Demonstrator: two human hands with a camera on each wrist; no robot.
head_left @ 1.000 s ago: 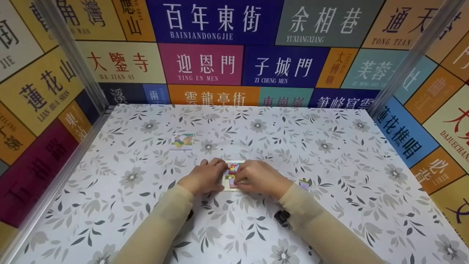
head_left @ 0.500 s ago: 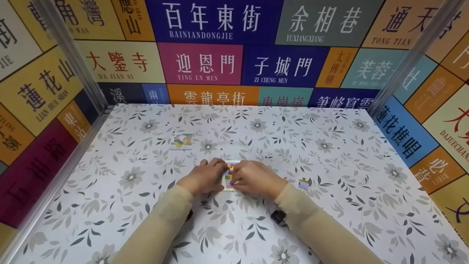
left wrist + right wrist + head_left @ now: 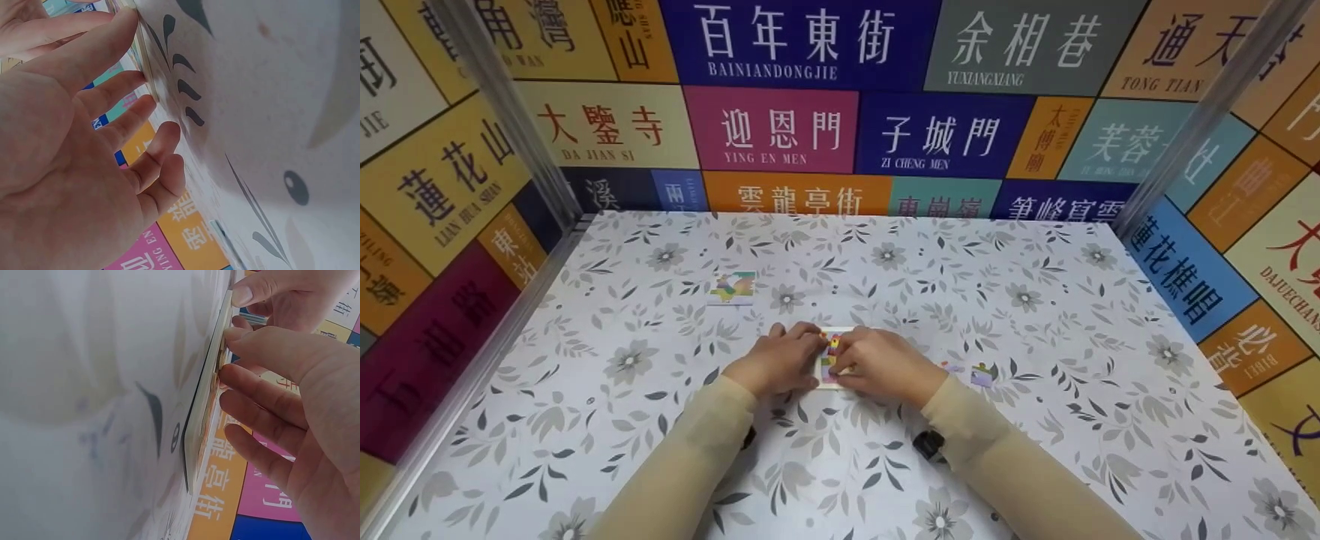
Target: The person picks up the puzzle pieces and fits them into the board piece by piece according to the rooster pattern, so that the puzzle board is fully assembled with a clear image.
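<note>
A small jigsaw puzzle board [image 3: 827,380] with a pale frame lies at the middle of the table, bright pieces showing inside it. My left hand [image 3: 780,360] holds its left side, thumb near the front edge and fingers toward the back; in the left wrist view the left hand [image 3: 79,152] has its smaller fingers loosely bent. Over the board's right part, my right hand [image 3: 885,366] pinches a small puzzle piece, mostly hidden by the fingers. In the right wrist view the right hand [image 3: 292,399] has thumb and fingertips down at the board [image 3: 194,450].
Loose puzzle pieces lie right of my right hand, one purple and green piece [image 3: 981,374] and a partly covered pinkish one [image 3: 950,367]. A colourful square puzzle picture [image 3: 731,289] lies at the back left. Sign-printed walls [image 3: 780,131] enclose the floral-covered table [image 3: 885,285].
My right hand has shifted slightly left across the board, uncovering more of the loose pieces beside it. The left hand has stayed in place.
</note>
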